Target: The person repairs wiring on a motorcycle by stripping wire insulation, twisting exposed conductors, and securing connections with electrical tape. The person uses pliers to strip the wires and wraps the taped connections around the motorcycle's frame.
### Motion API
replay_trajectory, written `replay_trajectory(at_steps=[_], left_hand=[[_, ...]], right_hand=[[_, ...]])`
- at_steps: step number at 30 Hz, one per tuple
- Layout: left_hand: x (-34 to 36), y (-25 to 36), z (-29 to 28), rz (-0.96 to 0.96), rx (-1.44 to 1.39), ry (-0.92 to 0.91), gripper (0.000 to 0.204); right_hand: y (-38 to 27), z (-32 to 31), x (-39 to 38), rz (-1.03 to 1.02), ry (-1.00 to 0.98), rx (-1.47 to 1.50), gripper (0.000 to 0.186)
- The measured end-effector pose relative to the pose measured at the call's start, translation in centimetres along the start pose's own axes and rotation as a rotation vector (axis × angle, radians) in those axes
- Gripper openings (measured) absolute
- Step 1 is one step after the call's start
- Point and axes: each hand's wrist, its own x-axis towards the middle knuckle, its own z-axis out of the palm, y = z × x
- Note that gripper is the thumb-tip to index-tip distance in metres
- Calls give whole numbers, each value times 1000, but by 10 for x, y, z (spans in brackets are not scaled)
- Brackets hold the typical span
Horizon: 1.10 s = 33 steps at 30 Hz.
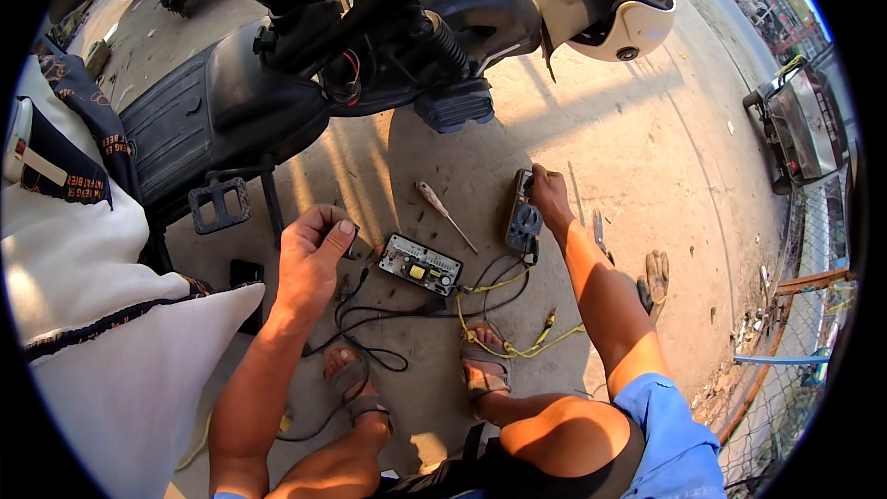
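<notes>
My left hand (pixel 316 249) is closed on a small dark flat piece (pixel 360 245), left of an opened black electronic unit (pixel 420 263) with an exposed circuit board and yellow component. My right hand (pixel 551 194) grips the upper end of a dark handheld meter (pixel 522 220) with a dial. Black cable (pixel 379 351) and yellow leads (pixel 522 351) loop around the unit and between my sandalled feet. A screwdriver (pixel 443 211) with a pale handle lies above the unit. Pliers (pixel 599 226) and a pair of gloves (pixel 656 282) lie right of my right forearm.
A black electric bike (pixel 231 92) stretches across the top left, with a white helmet (pixel 628 23) hanging at its upper right. Pale cloth (pixel 83 314) covers the left side. At the far right stand a wheeled metal item (pixel 799 129) and wire-mesh fencing (pixel 804 249).
</notes>
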Motion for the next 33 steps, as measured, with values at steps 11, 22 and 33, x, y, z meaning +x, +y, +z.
replay_trajectory(at_steps=[11,22,33], left_hand=[[8,-8,-2,-15,-142,22,9],[18,3,4,-48,-159,19,19],[51,4,16,-184,-343,9,37]], right_hand=[[24,10,-33,-488,227,-615,42],[10,15,-45,-596,297,-733,35],[-216,100,-163,-886,-617,121,36]])
